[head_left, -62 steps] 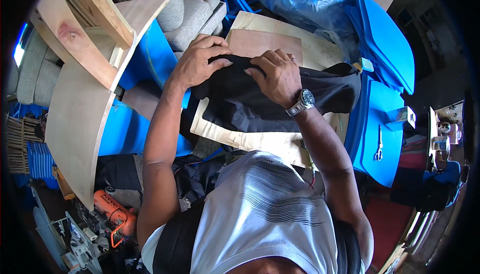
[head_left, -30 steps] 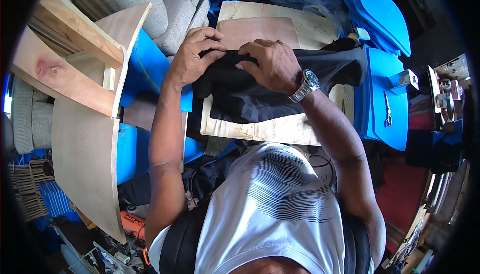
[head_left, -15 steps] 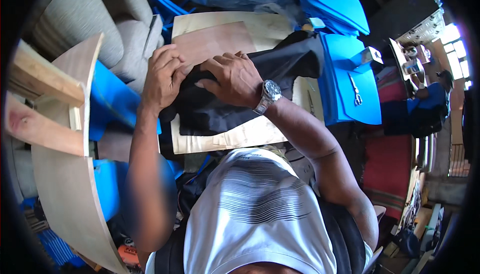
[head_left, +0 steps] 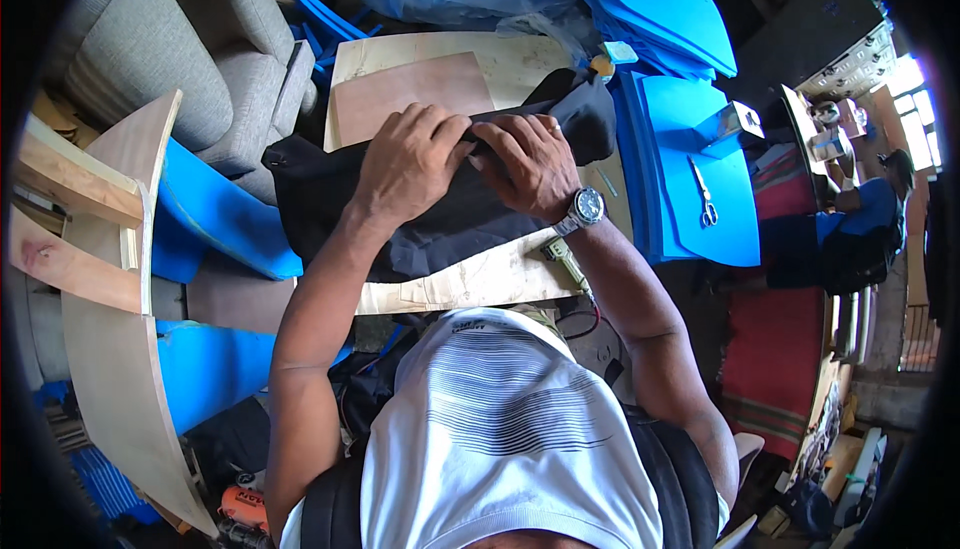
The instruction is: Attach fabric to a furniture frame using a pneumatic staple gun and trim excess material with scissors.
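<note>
A long piece of black fabric [head_left: 440,239] stretches across the pale wooden board [head_left: 450,291] in front of me, its left end hanging past the board. My left hand [head_left: 412,164] is closed on the far edge of the fabric, fingers curled over it. Close beside it, my right hand [head_left: 530,164], with a metal watch [head_left: 588,206] on the wrist, pinches the same edge. Whatever lies under the cloth is hidden. Beyond the fabric sits a flat brown sheet [head_left: 410,94]. Near the board's front right lies a green handheld tool [head_left: 567,261] with a red hose.
Blue foam sheets [head_left: 665,209] are stacked at the right, carrying scissors [head_left: 704,194] and a small box [head_left: 738,124]. A curved wooden frame [head_left: 110,369] with blue foam stands at the left. Grey upholstered seats [head_left: 215,69] rise behind it. A person [head_left: 860,229] sits far right.
Both hands have moved right along the fabric's far edge, the left one coming onto it near the right. More of the fabric now reaches left, and the green tool has come into view.
</note>
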A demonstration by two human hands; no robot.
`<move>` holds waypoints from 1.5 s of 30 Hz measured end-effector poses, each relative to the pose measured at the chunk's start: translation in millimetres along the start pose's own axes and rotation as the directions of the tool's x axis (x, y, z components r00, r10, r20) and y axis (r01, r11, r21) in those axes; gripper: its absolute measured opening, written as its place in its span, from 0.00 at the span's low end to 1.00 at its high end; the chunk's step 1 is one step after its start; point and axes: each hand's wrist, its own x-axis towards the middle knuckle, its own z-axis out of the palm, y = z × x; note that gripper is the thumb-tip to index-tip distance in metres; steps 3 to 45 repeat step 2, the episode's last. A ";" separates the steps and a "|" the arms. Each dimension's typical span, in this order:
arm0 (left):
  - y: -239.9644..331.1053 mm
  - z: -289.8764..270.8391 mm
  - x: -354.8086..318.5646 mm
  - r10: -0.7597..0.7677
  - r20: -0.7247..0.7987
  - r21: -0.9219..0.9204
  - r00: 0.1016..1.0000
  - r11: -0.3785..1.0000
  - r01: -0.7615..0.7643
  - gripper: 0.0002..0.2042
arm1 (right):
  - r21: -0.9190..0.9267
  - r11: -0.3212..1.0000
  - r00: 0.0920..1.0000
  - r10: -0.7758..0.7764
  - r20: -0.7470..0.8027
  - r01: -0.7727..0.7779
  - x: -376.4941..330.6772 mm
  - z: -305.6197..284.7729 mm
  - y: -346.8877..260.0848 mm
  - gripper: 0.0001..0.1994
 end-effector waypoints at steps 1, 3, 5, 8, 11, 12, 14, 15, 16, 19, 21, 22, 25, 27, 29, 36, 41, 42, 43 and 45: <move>10.9 8.9 8.6 -0.003 0.012 -0.005 1.000 1.000 0.003 0.12 | -0.024 0.996 0.989 -0.084 -0.120 0.082 -7.6 -4.4 13.3 0.21; 21.0 19.9 17.5 -0.009 0.025 -0.009 1.000 1.000 0.010 0.13 | -0.020 0.998 0.980 -0.062 -0.191 0.060 -18.4 -10.3 28.3 0.22; 21.0 19.9 17.5 -0.009 0.025 -0.009 1.000 1.000 0.010 0.13 | -0.020 0.998 0.980 -0.062 -0.191 0.060 -18.4 -10.3 28.3 0.22; 21.0 19.9 17.5 -0.009 0.025 -0.009 1.000 1.000 0.010 0.13 | -0.020 0.998 0.980 -0.062 -0.191 0.060 -18.4 -10.3 28.3 0.22; 21.0 19.9 17.5 -0.009 0.025 -0.009 1.000 1.000 0.010 0.13 | -0.020 0.998 0.980 -0.062 -0.191 0.060 -18.4 -10.3 28.3 0.22; 21.0 19.9 17.5 -0.009 0.025 -0.009 1.000 1.000 0.010 0.13 | -0.020 0.998 0.980 -0.062 -0.191 0.060 -18.4 -10.3 28.3 0.22; 21.0 19.9 17.5 -0.009 0.025 -0.009 1.000 1.000 0.010 0.13 | -0.020 0.998 0.980 -0.062 -0.191 0.060 -18.4 -10.3 28.3 0.22; 21.0 19.9 17.5 -0.009 0.025 -0.009 1.000 1.000 0.010 0.13 | -0.020 0.998 0.980 -0.062 -0.191 0.060 -18.4 -10.3 28.3 0.22; 21.0 19.9 17.5 -0.009 0.025 -0.009 1.000 1.000 0.010 0.13 | -0.020 0.998 0.980 -0.062 -0.191 0.060 -18.4 -10.3 28.3 0.22; 21.0 19.9 17.5 -0.009 0.025 -0.009 1.000 1.000 0.010 0.13 | -0.020 0.998 0.980 -0.062 -0.191 0.060 -18.4 -10.3 28.3 0.22; 21.0 19.9 17.5 -0.009 0.025 -0.009 1.000 1.000 0.010 0.13 | -0.020 0.998 0.980 -0.062 -0.191 0.060 -18.4 -10.3 28.3 0.22; 21.0 19.9 17.5 -0.009 0.025 -0.009 1.000 1.000 0.010 0.13 | -0.020 0.998 0.980 -0.062 -0.191 0.060 -18.4 -10.3 28.3 0.22; 21.0 19.9 17.5 -0.009 0.025 -0.009 1.000 1.000 0.010 0.13 | -0.020 0.998 0.980 -0.062 -0.191 0.060 -18.4 -10.3 28.3 0.22; 21.0 19.9 17.5 -0.009 0.025 -0.009 1.000 1.000 0.010 0.13 | -0.020 0.998 0.980 -0.062 -0.191 0.060 -18.4 -10.3 28.3 0.22; 21.0 19.9 17.5 -0.009 0.025 -0.009 1.000 1.000 0.010 0.13 | -0.020 0.998 0.980 -0.062 -0.191 0.060 -18.4 -10.3 28.3 0.22; 21.0 19.9 17.5 -0.009 0.025 -0.009 1.000 1.000 0.010 0.13 | -0.020 0.998 0.980 -0.062 -0.191 0.060 -18.4 -10.3 28.3 0.22; 21.0 19.9 17.5 -0.009 0.025 -0.009 1.000 1.000 0.010 0.13 | -0.020 0.998 0.980 -0.062 -0.191 0.060 -18.4 -10.3 28.3 0.22; 21.0 19.9 17.5 -0.009 0.025 -0.009 1.000 1.000 0.010 0.13 | -0.020 0.998 0.980 -0.062 -0.191 0.060 -18.4 -10.3 28.3 0.22; 21.0 19.9 17.5 -0.009 0.025 -0.009 1.000 1.000 0.010 0.13 | -0.020 0.998 0.980 -0.062 -0.191 0.060 -18.4 -10.3 28.3 0.22; 21.0 19.9 17.5 -0.009 0.025 -0.009 1.000 1.000 0.010 0.13 | -0.020 0.998 0.980 -0.062 -0.191 0.060 -18.4 -10.3 28.3 0.22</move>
